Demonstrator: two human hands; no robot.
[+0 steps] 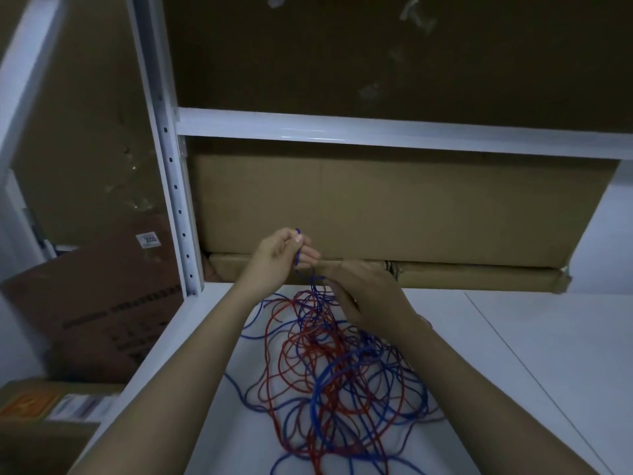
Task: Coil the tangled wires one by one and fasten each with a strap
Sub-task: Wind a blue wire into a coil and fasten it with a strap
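**Blue wire lifted clear of the heap, both hands on it**

Blue wire (pixel 297 260) is up off the shelf, and what a mess it comes out of: a heap of red and blue wires (pixel 337 378) sprawled on the white shelf (pixel 531 354), just below and towards the person from both hands.

The left hand (pixel 279 253) has it high, thumb and fingers curled and pinching the end of the strand, a short tip poking out above the thumb. From that pinch the wire drops almost straight down, then bends across to the right hand (pixel 363 293), sitting a touch lower and just beside the left. The right hand's fingers are curled in over the strand; from here I see only its back, so I can't say how firmly it grips, but it looks closed round the wire.

So the stretch between the hands runs near vertical, and the rest trails down from the right hand into the heap. The right hand is nearer the tangle, and I'd judge it is the one to feed length up while the left keeps the end. Snagging on the red loops looks the likely trouble.

No strap in view. Cardboard boxes (pixel 394 207) stand just beyond the hands.
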